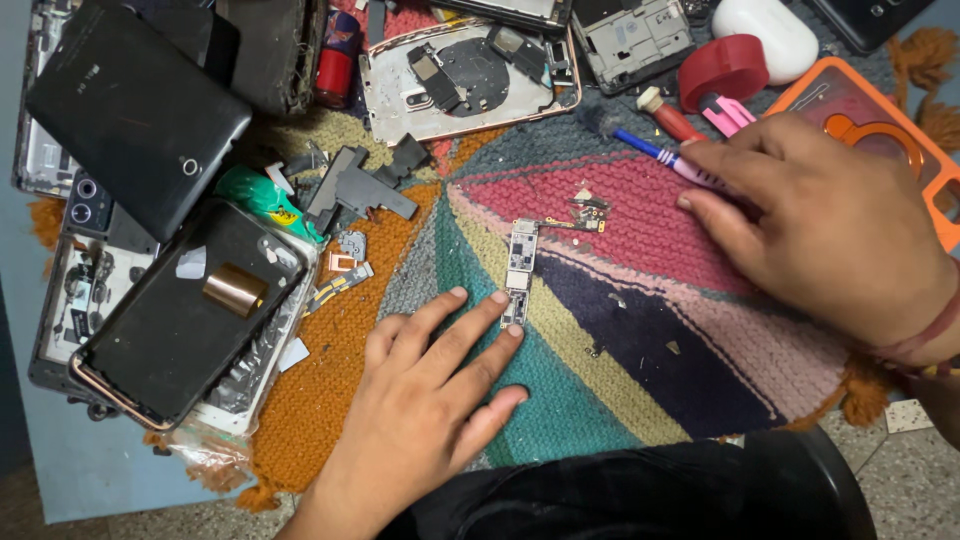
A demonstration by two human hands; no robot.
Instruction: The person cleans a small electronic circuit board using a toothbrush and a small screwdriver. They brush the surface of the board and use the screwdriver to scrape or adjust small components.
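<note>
Landmark: the narrow circuit board (518, 270), lying lengthwise on the knitted multicolour mat (600, 340), approx. at mat centre.
Far left of board: black tablet (135, 110), face down, on top of other opened devices.
Left of board, lower: black phone (165, 320) w/ a gold metal piece on its back, resting on a stack of phone frames.
Just left of board: dark grey plastic parts (355, 185) and small copper flex pieces, on the orange part of the mat.
Left hand (425, 410): below-left of board, palm down on mat; fingers (497, 300) spread apart, tips of two touching the board's lower end, nothing gripped.
Above board: opened phone back shell (465, 75) w/ round coil.
Right of board, near: small connector bits (588, 212) on the pink stripe.
Right hand (820, 225): well right of board, upper; fingers together, pressing on a blue-purple screwdriver (665, 158).
Far right of board: red tape roll (722, 68), white case, orange phone cover (880, 120).
</note>
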